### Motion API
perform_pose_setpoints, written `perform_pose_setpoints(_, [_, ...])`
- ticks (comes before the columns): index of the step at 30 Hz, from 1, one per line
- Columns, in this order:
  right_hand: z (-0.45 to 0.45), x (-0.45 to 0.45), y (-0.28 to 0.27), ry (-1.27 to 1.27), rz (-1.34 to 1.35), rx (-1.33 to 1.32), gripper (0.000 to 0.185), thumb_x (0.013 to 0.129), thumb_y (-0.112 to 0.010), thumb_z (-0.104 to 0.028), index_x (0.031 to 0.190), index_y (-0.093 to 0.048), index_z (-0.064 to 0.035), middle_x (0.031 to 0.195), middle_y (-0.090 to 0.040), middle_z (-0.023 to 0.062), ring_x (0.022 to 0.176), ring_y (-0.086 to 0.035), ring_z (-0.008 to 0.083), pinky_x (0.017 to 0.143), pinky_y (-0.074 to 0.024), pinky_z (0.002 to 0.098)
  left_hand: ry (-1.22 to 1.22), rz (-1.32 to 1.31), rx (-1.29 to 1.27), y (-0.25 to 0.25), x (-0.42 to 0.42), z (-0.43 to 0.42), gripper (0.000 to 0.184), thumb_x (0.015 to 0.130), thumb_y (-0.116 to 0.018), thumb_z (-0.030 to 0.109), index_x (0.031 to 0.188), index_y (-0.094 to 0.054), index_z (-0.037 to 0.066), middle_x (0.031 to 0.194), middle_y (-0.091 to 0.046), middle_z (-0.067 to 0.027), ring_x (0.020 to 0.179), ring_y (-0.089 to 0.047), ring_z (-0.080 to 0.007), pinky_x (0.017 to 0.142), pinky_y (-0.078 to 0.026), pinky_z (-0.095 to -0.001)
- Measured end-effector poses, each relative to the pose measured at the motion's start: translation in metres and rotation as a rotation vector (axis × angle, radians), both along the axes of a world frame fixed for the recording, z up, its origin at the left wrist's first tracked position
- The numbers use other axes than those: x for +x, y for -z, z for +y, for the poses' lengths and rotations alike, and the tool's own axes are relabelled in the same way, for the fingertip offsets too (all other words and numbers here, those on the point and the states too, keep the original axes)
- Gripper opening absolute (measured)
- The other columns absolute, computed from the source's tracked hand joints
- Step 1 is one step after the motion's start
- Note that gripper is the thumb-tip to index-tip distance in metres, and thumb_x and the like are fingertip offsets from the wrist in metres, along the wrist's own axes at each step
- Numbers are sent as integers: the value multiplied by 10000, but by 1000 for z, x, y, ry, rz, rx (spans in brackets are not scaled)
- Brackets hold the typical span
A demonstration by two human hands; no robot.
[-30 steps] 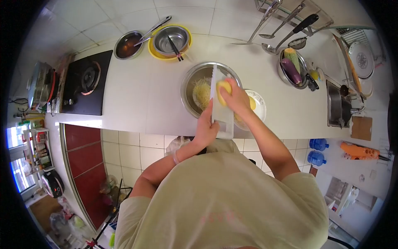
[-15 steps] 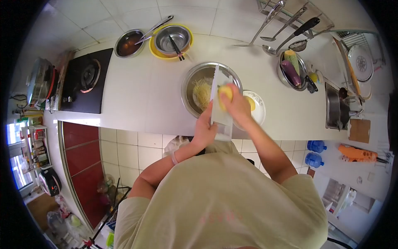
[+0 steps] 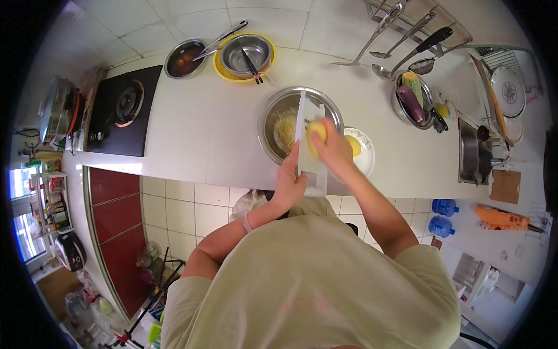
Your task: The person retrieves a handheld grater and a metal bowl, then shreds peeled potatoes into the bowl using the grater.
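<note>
My left hand (image 3: 290,179) is wrapped round the near part of a white grater (image 3: 304,160), which tilts over a steel bowl (image 3: 265,111). Pale yellow shreds (image 3: 284,128) lie inside that bowl, left of the grater. In my right hand (image 3: 335,150) is a peeled potato (image 3: 316,131), pressed against the grater's right face. Just right of the bowl, partly beneath my right forearm, a white patterned plate (image 3: 365,158) holds another yellow piece (image 3: 353,145).
A steel bowl of dark liquid (image 3: 185,60) and a yellow basin (image 3: 271,43) stand at the back. Rightward are a bowl with an eggplant (image 3: 411,103) and a sink (image 3: 468,152); a black stove (image 3: 123,110) is at left. Ladles (image 3: 383,32) hang above.
My right hand and the potato have moved slightly down along the grater since the earliest frame. My left hand keeps its hold on the grater. The view has shifted a little.
</note>
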State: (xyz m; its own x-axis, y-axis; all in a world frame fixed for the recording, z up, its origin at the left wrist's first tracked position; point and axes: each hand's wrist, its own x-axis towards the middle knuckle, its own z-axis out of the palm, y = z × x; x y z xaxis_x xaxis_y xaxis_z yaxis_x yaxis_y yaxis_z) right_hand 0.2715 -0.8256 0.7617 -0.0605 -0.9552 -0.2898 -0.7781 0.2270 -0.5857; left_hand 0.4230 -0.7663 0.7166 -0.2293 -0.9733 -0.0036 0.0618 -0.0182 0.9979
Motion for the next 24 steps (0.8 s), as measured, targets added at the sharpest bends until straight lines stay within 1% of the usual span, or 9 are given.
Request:
perform_pose_setpoints(4, [-73, -7, 16, 197, 56, -75, 522, 890, -457, -487, 1275, -475, -135, 1010, -665, 215, 941, -639, 389, 803, -486, 475, 14, -34, 33, -15, -3, 6, 763, 729, -435, -123, 1464, -247, -39, 1390, -448, -208, 1275, -449, -235, 1052, -333, -299])
perform_pose_setpoints(5, [-88, -12, 21, 203, 54, -77, 522, 890, -457, -487, 1275, -475, -135, 1010, -665, 215, 941, -639, 389, 803, -486, 475, 23, 26, 39, -14, -5, 10, 758, 730, -433, -125, 1461, -246, -47, 1395, -442, -207, 1283, -441, -234, 1057, -323, -294])
perform_pose_setpoints(7, [-102, -24, 19, 356, 30, 13, 528, 888, -447, -503, 1273, -479, -143, 1050, -659, 211, 983, -632, 381, 831, -486, 465, 42, 88, 47, -14, -5, 14, 754, 732, -432, -127, 1458, -244, -56, 1400, -435, -207, 1292, -433, -233, 1062, -314, -289])
perform_pose_setpoints(11, [-20, -10, 18, 57, 6, -72, 466, 892, -510, -482, 1247, -483, -181, 989, -673, 173, 934, -644, 365, 816, -484, 449, 10, 119, 139, -9, 0, -3, 748, 736, -423, -129, 1458, -242, -60, 1406, -429, -200, 1311, -409, -227, 1074, -306, -291])
perform_pose_setpoints(13, [12, 1, -10, -27, 24, 111, 463, 894, -517, -471, 1254, -474, -183, 959, -674, 176, 899, -646, 378, 789, -486, 458, -21, 147, 190, -5, -2, -7, 746, 737, -421, -129, 1458, -242, -61, 1408, -426, -199, 1316, -402, -224, 1078, -303, -292])
perform_pose_setpoints(16, [0, -1, 1, 58, 74, -19, 452, 898, -506, -470, 1251, -470, -191, 928, -674, 180, 865, -646, 384, 769, -484, 470, 2, 150, 183, 1, -3, -1, 760, 735, -428, -122, 1465, -232, -47, 1399, -437, -203, 1308, -414, -226, 1076, -310, -297])
perform_pose_setpoints(18, [-48, -13, 14, 175, 67, -8, 500, 892, -476, -497, 1277, -467, -178, 947, -673, 195, 899, -641, 393, 795, -482, 481, 63, -20, 29, 0, -5, 6, 775, 730, -431, -120, 1472, -222, -34, 1391, -447, -205, 1304, -420, -226, 1067, -319, -295])
perform_pose_setpoints(22, [-93, -25, 19, 305, 83, 35, 553, 885, -453, -536, 1292, -467, -162, 973, -674, 203, 947, -634, 403, 827, -479, 487, 104, 67, 91, -15, -9, 7, 784, 729, -433, -117, 1476, -213, -27, 1384, -454, -206, 1299, -426, -228, 1062, -327, -297])
perform_pose_setpoints(24, [-66, -22, 18, 201, 79, 17, 544, 885, -458, -528, 1291, -464, -166, 974, -675, 201, 937, -638, 402, 818, -483, 485, 53, 77, 130, -8, -7, 6, 783, 727, -437, -111, 1474, -216, -30, 1375, -460, -202, 1275, -446, -232, 1050, -340, -299])
